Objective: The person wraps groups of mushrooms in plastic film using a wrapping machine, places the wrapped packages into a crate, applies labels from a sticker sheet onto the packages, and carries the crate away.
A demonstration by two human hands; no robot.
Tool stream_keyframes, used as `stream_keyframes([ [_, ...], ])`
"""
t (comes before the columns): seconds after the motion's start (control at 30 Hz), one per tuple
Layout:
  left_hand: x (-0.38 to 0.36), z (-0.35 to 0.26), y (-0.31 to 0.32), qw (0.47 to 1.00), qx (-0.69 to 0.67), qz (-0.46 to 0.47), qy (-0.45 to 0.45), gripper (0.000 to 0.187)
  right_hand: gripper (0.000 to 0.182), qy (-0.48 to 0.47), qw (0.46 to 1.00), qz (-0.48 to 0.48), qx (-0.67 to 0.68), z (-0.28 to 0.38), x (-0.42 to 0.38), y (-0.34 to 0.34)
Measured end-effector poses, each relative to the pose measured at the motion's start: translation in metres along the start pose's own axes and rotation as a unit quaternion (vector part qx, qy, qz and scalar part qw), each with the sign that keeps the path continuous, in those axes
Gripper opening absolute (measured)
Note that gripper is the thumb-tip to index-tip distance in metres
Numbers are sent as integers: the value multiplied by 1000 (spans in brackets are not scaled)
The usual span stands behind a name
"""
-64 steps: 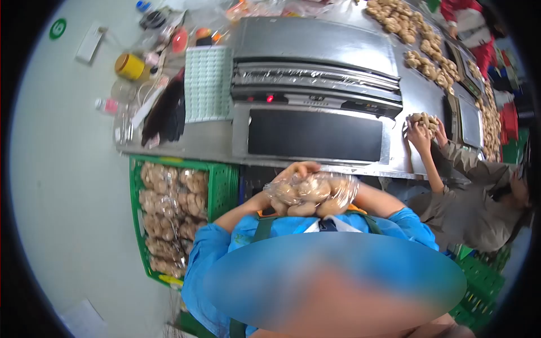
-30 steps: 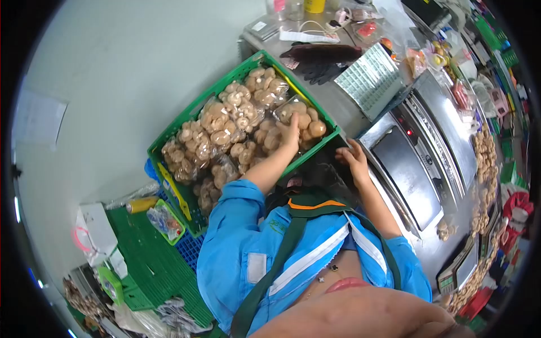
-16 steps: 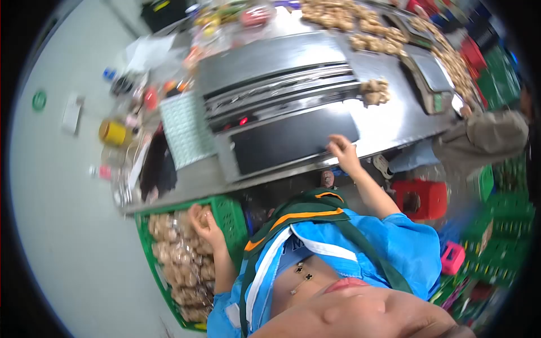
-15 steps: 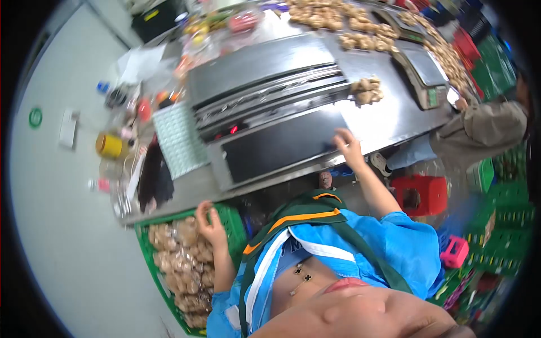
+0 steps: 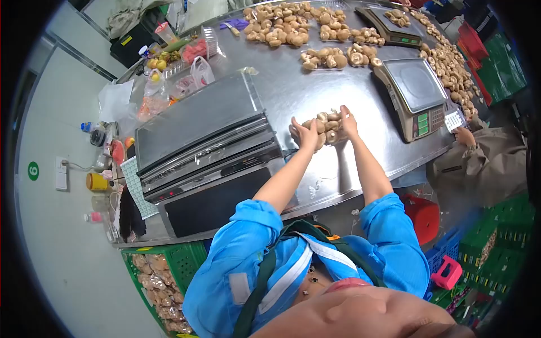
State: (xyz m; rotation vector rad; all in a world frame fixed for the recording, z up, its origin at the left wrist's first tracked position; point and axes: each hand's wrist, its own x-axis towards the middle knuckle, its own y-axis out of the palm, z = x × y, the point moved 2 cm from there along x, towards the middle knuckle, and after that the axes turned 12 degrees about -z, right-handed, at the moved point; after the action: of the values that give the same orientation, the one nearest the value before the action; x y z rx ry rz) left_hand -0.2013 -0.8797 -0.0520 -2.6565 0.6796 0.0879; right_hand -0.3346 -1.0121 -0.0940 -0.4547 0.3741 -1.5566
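A small heap of brown-capped mushrooms [image 5: 329, 135] sits on the steel table between my two hands. My left hand [image 5: 306, 135] cups its left side, thumb raised toward the top. On the other side, my right hand [image 5: 349, 123] presses against the heap with its fingers along the edge. Whether a tray lies under these mushrooms I cannot make out. Just left of my left hand is a film-wrapping machine [image 5: 197, 132] with a dark flat plate [image 5: 220, 200] at its front.
Mushroom heaps [image 5: 276, 25] line the table's far side. A scale [image 5: 414, 84] stands to the right, near a co-worker's hand [image 5: 465, 137] beside a phone-like white object. A green crate [image 5: 189, 259] with wrapped mushroom packs stands at lower left. Bags and fruit clutter the left end.
Both hands have moved to the mushroom heap, the left from above the green crate, the right from beside the dark plate. The view has shifted right, and the heap now lies nearer me.
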Motion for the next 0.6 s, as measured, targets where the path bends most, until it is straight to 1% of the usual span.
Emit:
stream_keyframes([
  [0.03,3,2,7,997,36,-17,-66,82,53,-10,998,35,-50,10,-18,0],
  [0.07,11,30,26,993,105,-10,-54,77,50,-32,997,24,-69,25,-38,-5],
  [0.1,9,29,30,993,103,-11,-58,77,47,-57,994,12,-87,34,-51,-11],
  [0.13,4,25,28,991,129,-8,-26,75,47,-58,994,14,-89,26,-54,-12],
  [0.17,-1,21,26,988,156,-3,6,73,46,-78,994,-26,-71,17,-59,-12],
  [0.2,-4,17,25,989,149,10,13,71,45,-96,992,-65,-53,16,-64,-14],
  [0.23,-6,18,28,988,152,9,11,71,45,-94,992,-62,-53,15,-64,-18],
  [0.3,-3,11,33,996,71,34,38,71,46,-57,995,-48,-59,26,-54,-30],
  [0.37,-5,-38,9,988,59,22,140,70,46,-78,994,-70,-41,67,-45,-43],
  [0.4,-1,-59,-5,982,48,5,183,70,46,-116,988,-88,-45,88,-39,-44],
  [0.47,15,-100,-44,958,18,-69,277,68,46,-157,983,-92,-3,162,-42,-44],
  [0.5,26,-115,-67,948,24,-112,297,67,46,-194,977,-86,22,191,-44,-34],
  [0.57,57,-129,-122,927,54,-180,324,64,46,-241,966,-86,44,234,-57,10],
  [0.6,75,-126,-150,925,86,-205,307,63,47,-242,967,-52,58,251,-67,38],
])
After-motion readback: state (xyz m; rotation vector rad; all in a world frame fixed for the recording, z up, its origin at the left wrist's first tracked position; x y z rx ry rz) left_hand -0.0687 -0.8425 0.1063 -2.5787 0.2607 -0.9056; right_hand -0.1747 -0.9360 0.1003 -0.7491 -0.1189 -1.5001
